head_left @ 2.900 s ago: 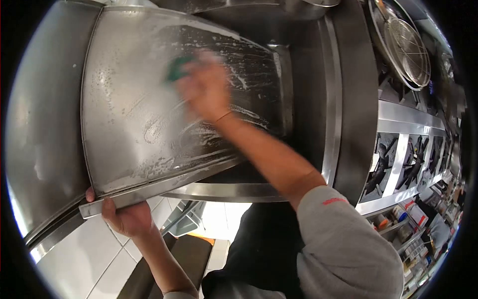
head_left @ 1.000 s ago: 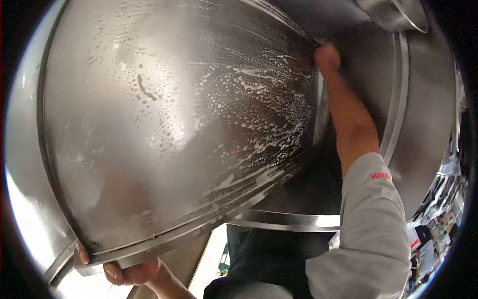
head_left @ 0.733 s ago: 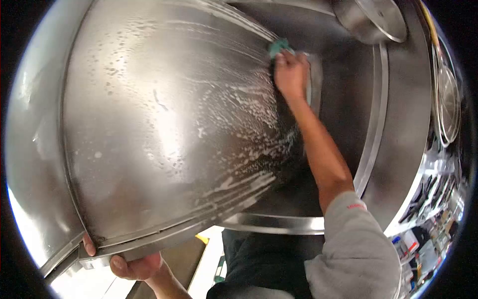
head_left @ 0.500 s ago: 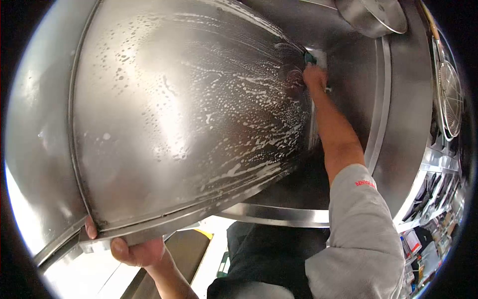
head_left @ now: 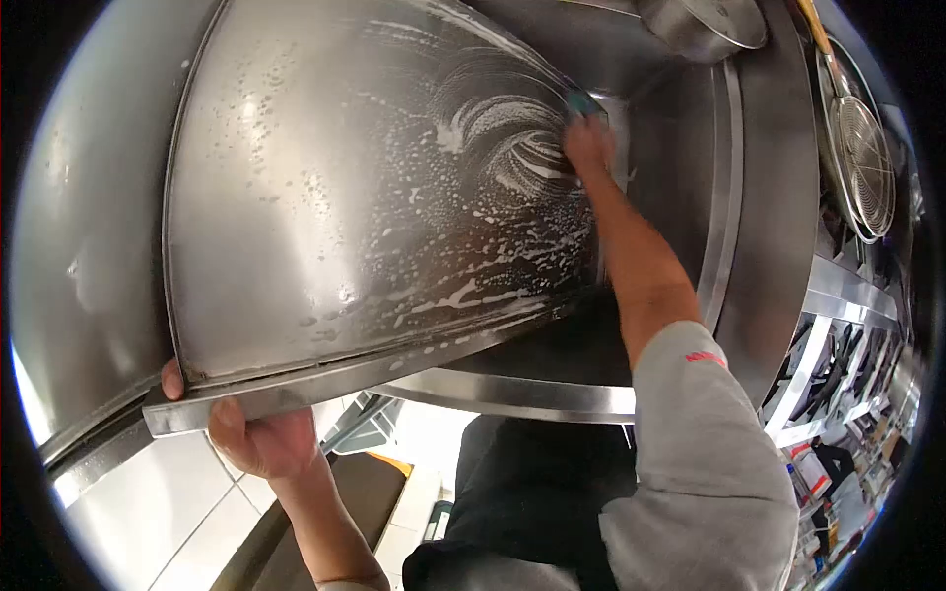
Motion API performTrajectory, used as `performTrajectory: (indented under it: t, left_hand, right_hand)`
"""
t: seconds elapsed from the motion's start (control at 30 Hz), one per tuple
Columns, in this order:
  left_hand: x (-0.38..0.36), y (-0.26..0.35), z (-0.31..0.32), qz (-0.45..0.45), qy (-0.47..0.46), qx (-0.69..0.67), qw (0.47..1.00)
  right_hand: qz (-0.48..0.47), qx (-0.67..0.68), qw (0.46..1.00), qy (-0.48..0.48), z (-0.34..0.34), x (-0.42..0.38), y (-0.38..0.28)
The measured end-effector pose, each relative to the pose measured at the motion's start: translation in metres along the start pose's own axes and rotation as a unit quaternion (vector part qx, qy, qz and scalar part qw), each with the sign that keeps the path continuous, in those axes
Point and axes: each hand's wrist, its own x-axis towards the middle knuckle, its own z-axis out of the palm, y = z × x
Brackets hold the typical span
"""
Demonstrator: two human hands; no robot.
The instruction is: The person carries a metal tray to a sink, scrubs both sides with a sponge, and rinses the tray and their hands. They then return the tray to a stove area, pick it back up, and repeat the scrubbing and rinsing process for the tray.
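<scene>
A large stainless steel panel (head_left: 296, 227) with a raised rim slants down into a metal sink (head_left: 670, 177), its face wet and streaked with suds. My left hand (head_left: 266, 438) grips its near-left corner, thumb on the outer side and a fingertip over the edge. At the panel's far lower end, my right hand (head_left: 591, 148) is closed on a green scouring pad (head_left: 583, 102) pressed to the metal. Motion blurs this hand slightly. Swirls of foam curve across the surface beside it.
A metal pot (head_left: 705, 25) sits at the sink's back right. Wire strainers (head_left: 862, 163) hang on the right, above a rack of dark-handled utensils (head_left: 838, 369). The sink's front rim (head_left: 512, 396) runs before my body. Below left are floor tiles (head_left: 148, 502).
My right hand has swept the scouring pad over the panel, leaving curved foam swirls where droplets were. The left hand keeps its hold on the corner. The view has shifted slightly.
</scene>
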Motion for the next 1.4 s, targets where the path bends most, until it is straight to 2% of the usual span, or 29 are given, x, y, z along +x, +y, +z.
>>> performTrajectory:
  t: [0.03, 0.1, 0.17, 0.23, 0.3, 0.37, 0.43, 0.47, 0.5, 0.53, 0.57, 0.6, 0.67, 0.77, 0.83, 0.9, 0.97, 1.03, 1.1, 1.13, 1.17, 1.23, 1.27, 1.3, 1.37, 1.4]
  left_hand:
    - [0.002, 0.001, -0.003, 0.011, -0.012, 0.01, 1.0]
    - [0.005, -0.001, -0.006, 0.024, -0.036, 0.023, 0.999]
    - [0.006, -0.001, 0.0, 0.012, -0.054, -0.005, 0.998]
    - [0.006, -0.002, 0.006, 0.011, -0.053, -0.005, 0.999]
    - [0.007, -0.003, 0.005, 0.035, -0.025, 0.022, 0.999]
    - [0.004, 0.001, -0.009, 0.034, -0.02, 0.025, 0.999]
    - [0.004, 0.003, -0.012, 0.026, -0.007, 0.018, 0.999]
    - [0.005, 0.001, -0.009, 0.019, -0.023, 0.014, 0.999]
    - [0.006, 0.002, -0.011, 0.005, -0.04, 0.001, 0.999]
    - [0.006, 0.002, -0.013, -0.009, -0.056, -0.015, 0.998]
    - [0.007, 0.003, -0.015, -0.02, -0.074, -0.032, 0.997]
    - [0.008, 0.002, -0.013, 0.0, -0.075, -0.01, 0.997]
    - [0.007, 0.002, -0.01, 0.015, -0.063, 0.008, 0.998]
    - [0.009, 0.0, -0.012, 0.027, -0.073, 0.002, 0.997]
    - [0.008, 0.0, -0.015, 0.009, -0.091, -0.014, 0.996]
    - [0.009, 0.002, -0.012, -0.004, -0.099, -0.02, 0.995]
    - [0.008, 0.002, -0.015, -0.024, -0.11, -0.038, 0.993]
    - [0.008, -0.001, -0.019, -0.015, -0.061, -0.032, 0.998]
    - [0.007, 0.004, -0.02, -0.015, -0.04, -0.039, 0.998]
    - [0.009, 0.002, -0.02, -0.01, -0.066, -0.057, 0.996]
    - [0.013, 0.002, -0.026, -0.011, -0.117, -0.067, 0.991]
    - [0.011, -0.002, -0.017, 0.033, -0.052, 0.007, 0.998]
    - [0.011, -0.004, -0.011, 0.031, -0.015, 0.033, 0.999]
    - [0.011, -0.003, -0.007, 0.031, 0.026, 0.059, 0.997]
    - [0.007, 0.003, 0.002, 0.002, 0.017, 0.022, 1.0]
    - [0.009, 0.004, -0.001, -0.007, 0.001, 0.005, 1.0]
  right_hand:
    - [0.044, 0.032, 0.998, -0.038, 0.018, 0.002, 0.036]
    - [0.101, -0.025, 0.994, 0.042, -0.014, -0.077, -0.001]
    - [-0.055, 0.038, 0.997, 0.041, -0.052, -0.137, -0.075]
    - [-0.286, 0.122, 0.939, 0.147, -0.06, -0.133, -0.121]
    - [-0.212, 0.095, 0.963, 0.14, -0.035, -0.074, -0.108]
    - [-0.08, 0.006, 0.989, 0.126, 0.012, 0.011, -0.037]
    - [0.058, 0.001, 0.998, 0.001, 0.014, 0.036, 0.033]
    - [-0.072, -0.329, 0.941, -0.04, -0.003, 0.014, 0.044]
    - [-0.032, -0.297, 0.952, -0.062, -0.016, -0.014, 0.053]
    - [-0.136, -0.439, 0.88, -0.12, -0.013, -0.038, 0.083]
    - [-0.112, -0.399, 0.902, -0.123, 0.007, -0.057, 0.121]
    - [0.005, -0.307, 0.937, -0.168, 0.014, -0.082, 0.139]
    - [0.049, -0.31, 0.92, -0.234, -0.028, -0.147, 0.076]
    - [0.031, -0.153, 0.984, -0.086, -0.034, -0.148, 0.025]
    - [-0.039, -0.1, 0.994, -0.023, -0.056, -0.126, -0.023]
    - [-0.087, -0.012, 0.996, -0.024, -0.026, -0.056, 0.029]
    - [0.059, 0.056, 0.996, -0.03, -0.038, -0.058, 0.041]
    - [0.058, -0.007, 0.998, -0.008, -0.021, -0.069, 0.09]
    - [-0.036, -0.177, 0.984, 0.009, 0.007, -0.095, 0.144]
    - [-0.079, -0.232, 0.969, 0.018, 0.012, -0.115, 0.169]
    - [0.037, -0.219, 0.963, -0.156, -0.018, -0.135, 0.142]
    - [0.128, -0.271, 0.931, -0.207, -0.022, -0.167, 0.125]
    - [0.172, -0.198, 0.958, -0.117, -0.024, -0.185, 0.113]
    - [0.104, -0.223, 0.955, -0.167, -0.044, -0.195, 0.07]
    - [0.046, -0.189, 0.956, -0.219, -0.079, -0.224, -0.007]
    - [0.042, -0.102, 0.979, -0.172, -0.096, -0.243, -0.056]
